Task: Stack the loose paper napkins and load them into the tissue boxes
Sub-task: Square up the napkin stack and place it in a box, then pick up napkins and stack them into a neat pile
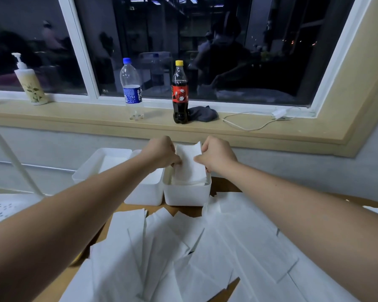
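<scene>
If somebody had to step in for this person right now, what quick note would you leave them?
Left hand: grips the left edge of the napkin stack.
Right hand: grips its right edge.
The stack is tilted, with its lower end inside the right box and its top above the rim.
The middle box and the left box stand beside it. I cannot tell what they hold.
Done: one stack is gathered and partly loaded.
Left: seat this stack, then stack and load the many loose napkins spread over the table nearer the person.
</scene>
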The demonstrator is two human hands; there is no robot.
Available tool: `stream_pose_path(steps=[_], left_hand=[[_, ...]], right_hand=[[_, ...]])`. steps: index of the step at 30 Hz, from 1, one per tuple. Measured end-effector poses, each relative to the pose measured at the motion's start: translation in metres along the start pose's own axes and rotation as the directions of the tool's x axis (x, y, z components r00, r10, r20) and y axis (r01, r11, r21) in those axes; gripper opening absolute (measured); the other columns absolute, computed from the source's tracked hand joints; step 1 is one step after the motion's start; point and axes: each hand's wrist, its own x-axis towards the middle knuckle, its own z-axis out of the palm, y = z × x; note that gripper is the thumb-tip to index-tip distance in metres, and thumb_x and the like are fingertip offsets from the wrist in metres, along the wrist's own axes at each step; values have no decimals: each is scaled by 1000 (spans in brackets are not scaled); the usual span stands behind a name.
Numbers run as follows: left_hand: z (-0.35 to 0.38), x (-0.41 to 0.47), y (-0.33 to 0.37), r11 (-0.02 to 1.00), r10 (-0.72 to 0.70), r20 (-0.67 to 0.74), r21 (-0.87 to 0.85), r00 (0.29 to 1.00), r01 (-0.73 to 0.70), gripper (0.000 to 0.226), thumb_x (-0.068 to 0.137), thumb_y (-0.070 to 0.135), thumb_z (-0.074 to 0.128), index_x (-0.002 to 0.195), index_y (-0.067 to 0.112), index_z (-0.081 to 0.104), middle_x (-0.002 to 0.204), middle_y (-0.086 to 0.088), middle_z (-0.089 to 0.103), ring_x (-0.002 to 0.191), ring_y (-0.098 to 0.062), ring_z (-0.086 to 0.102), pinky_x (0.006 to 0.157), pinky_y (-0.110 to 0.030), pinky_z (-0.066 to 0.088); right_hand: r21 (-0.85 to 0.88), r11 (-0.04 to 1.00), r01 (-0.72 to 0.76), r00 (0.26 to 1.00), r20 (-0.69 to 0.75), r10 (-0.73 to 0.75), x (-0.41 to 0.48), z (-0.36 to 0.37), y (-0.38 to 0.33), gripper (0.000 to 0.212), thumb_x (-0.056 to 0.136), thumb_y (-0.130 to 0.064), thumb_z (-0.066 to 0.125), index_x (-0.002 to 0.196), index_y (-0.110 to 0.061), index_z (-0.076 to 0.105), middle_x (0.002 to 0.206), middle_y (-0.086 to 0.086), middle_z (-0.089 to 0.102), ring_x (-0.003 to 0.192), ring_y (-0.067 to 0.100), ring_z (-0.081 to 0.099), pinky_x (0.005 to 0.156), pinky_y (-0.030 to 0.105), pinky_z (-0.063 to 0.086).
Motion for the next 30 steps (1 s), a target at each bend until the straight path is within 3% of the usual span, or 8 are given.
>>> stream_pose_path(steps=[3,6,11,15,18,22,24,30], left_hand=[[7,7,1,982,10,31,187,999,-16,31,82,25,86,103,4,78,87,-10,72,72,-27,59,63,-33,50],[11,13,4,940,20,61,339,998,-40,23,81,29,85,89,9,77,90,-10,78,71,-25,62,58,-31,49],[17,18,13,846,34,128,525,991,-97,23,83,29,87,78,13,71,85,-3,76,77,-24,72,65,-34,58],[24,18,15,773,56,118,624,991,-118,31,84,33,87,79,15,61,81,-3,66,67,-22,61,53,-32,46],[29,17,13,714,96,132,682,987,-160,36,84,37,88,82,16,59,84,-2,64,71,-20,60,58,-33,46],[32,16,10,688,171,149,689,974,-226,31,88,36,87,110,19,73,104,-3,67,93,-26,65,72,-35,50],[30,16,9,715,196,165,651,967,-256,34,90,38,85,118,22,75,114,-3,67,102,-27,66,76,-36,53],[11,2,-2,895,264,45,361,963,-262,20,92,37,82,107,29,72,110,4,71,96,-19,64,84,-38,61]], right_hand=[[-126,991,41,999,0,-42,4,9,-1,30,84,-33,84,94,-21,59,94,1,68,82,26,68,69,38,59],[-269,959,84,996,13,-84,6,14,-4,30,87,-31,81,100,-21,56,94,2,65,83,27,64,56,31,42],[-474,871,127,992,58,-113,4,22,-15,34,94,-25,76,118,-16,53,94,7,60,87,31,62,59,34,44],[-573,794,203,979,124,-160,2,29,-14,39,93,-23,77,126,-16,58,107,8,67,105,32,67,82,37,45],[-646,722,248,969,160,-189,1,37,-11,41,87,-21,78,122,-21,58,95,1,59,110,27,63,98,42,36],[-668,690,280,958,151,-243,2,37,-9,27,86,-20,73,105,-31,57,103,-1,61,118,26,52,99,43,32],[-648,697,308,949,154,-275,4,34,-6,18,92,-24,70,107,-32,64,105,-3,63,118,26,49,99,43,32],[-361,870,336,938,47,-343,-8,12,2,24,99,-35,66,122,-32,71,121,-4,68,122,24,50,104,43,32]])
